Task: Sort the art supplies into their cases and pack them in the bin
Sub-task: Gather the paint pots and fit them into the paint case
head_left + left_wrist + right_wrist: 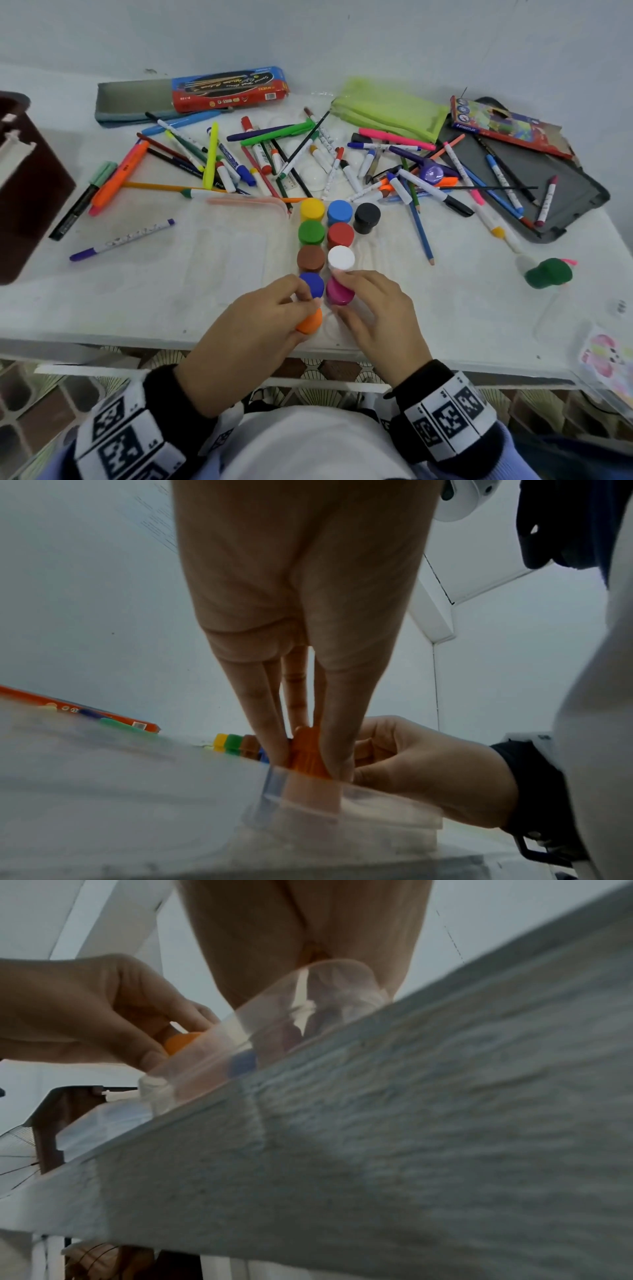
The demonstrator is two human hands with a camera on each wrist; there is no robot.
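Paint pots stand in two columns in a clear plastic case (342, 337) at the table's near edge: yellow (312, 209), green, brown and blue on the left, light blue, red, white (341, 257) and magenta (339, 291) on the right. My left hand (294, 308) grips the orange pot (310, 320) at the near end of the left column, down in the case (377, 804); the left wrist view shows fingers on both sides of the pot (306, 753). My right hand (356, 298) curls over the magenta pot, index on top, thumb in front.
A black pot (367, 217) stands right of the columns and a dark green pot (548, 274) lies far right. Loose markers and pencils (274, 161) cover the table's middle. Behind lie a red box (229, 89), a green pouch (390, 109) and an open grey case (534, 178). A brown bin (30, 192) stands left.
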